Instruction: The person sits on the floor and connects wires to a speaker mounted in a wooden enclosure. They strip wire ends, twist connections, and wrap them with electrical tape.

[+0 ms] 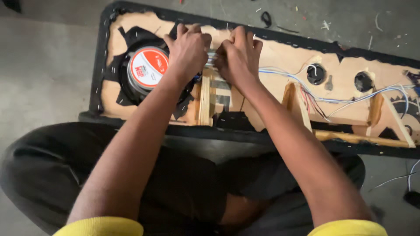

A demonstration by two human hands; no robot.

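Both my hands meet over the wire bundle (211, 59) mid-panel: left hand (189, 48) and right hand (238, 54) each curled, pinching it. Looks like wiring is mid-way; speaker (146, 72) already seated left, loose wires (350, 98) trail right. Speaker carries a round red-and-white label (148, 66).

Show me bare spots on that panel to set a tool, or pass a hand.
Free: the bare board between the right hand and the two holes; concrete floor left of the panel. Crowded: around the speaker under the left hand, and the wires between the wooden ribs at right.
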